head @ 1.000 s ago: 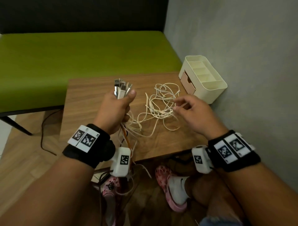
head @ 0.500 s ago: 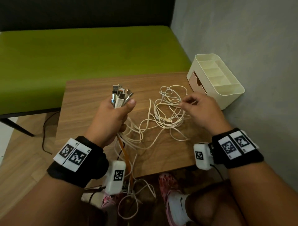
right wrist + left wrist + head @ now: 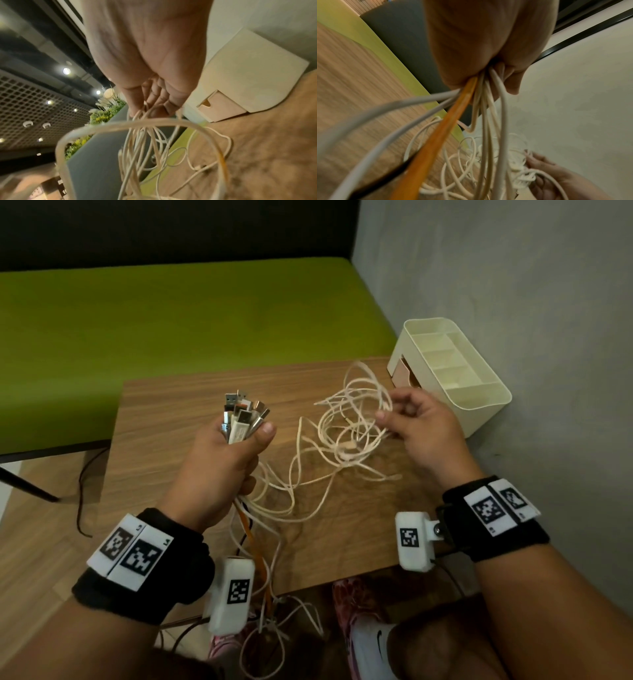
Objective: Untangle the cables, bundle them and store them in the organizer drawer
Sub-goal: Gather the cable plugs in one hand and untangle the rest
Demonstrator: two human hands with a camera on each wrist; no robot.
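Note:
My left hand (image 3: 233, 450) grips a fistful of cable ends, and their plugs (image 3: 245, 414) stick up out of the fist. From under that fist white cables and one orange cable (image 3: 440, 136) trail down past the table's front edge. My right hand (image 3: 411, 419) pinches several loops of the white cable tangle (image 3: 349, 422) and holds them above the wooden table (image 3: 178, 419). In the right wrist view the loops (image 3: 145, 129) hang from my fingertips. The cream organizer (image 3: 455, 374) stands at the far right corner, its pale drawer (image 3: 221, 106) shut.
A green bench (image 3: 171, 320) runs behind the table and a grey wall (image 3: 513, 285) is on the right. A thin dark cord (image 3: 82, 494) lies on the floor at the left. Below the table edge are pink shoes (image 3: 346, 607) and a knee.
My right hand has lifted the white loops up and towards the organizer. My left hand still holds the plug ends in about the same place.

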